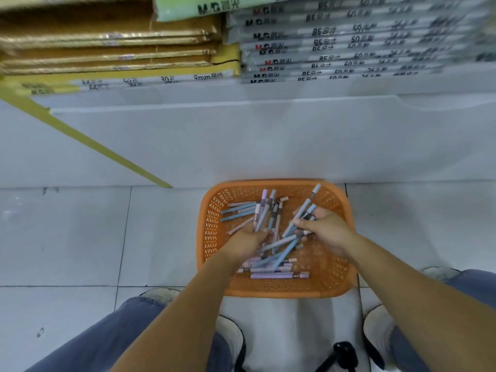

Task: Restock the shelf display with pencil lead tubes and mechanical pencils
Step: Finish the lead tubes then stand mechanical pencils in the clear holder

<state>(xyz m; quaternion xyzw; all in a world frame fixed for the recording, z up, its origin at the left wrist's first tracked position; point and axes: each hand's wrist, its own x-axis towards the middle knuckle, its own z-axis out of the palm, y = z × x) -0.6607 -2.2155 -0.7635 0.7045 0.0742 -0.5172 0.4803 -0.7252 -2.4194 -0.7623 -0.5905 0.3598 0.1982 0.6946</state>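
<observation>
Two hands in one orange basket on tiled floor. Left hand clamped round bunch of pencils. Right hand curled tight round several blue pencils. Loose pencils tangled in basket, exact count unclear.

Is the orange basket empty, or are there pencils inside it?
Not empty: many pencils lie in the orange basket; the left hand and right hand grip some.

Grey paper packs stacked ahead of me, gold-edged packs left of them, white tiled floor, my jeans, pale shoe.
</observation>
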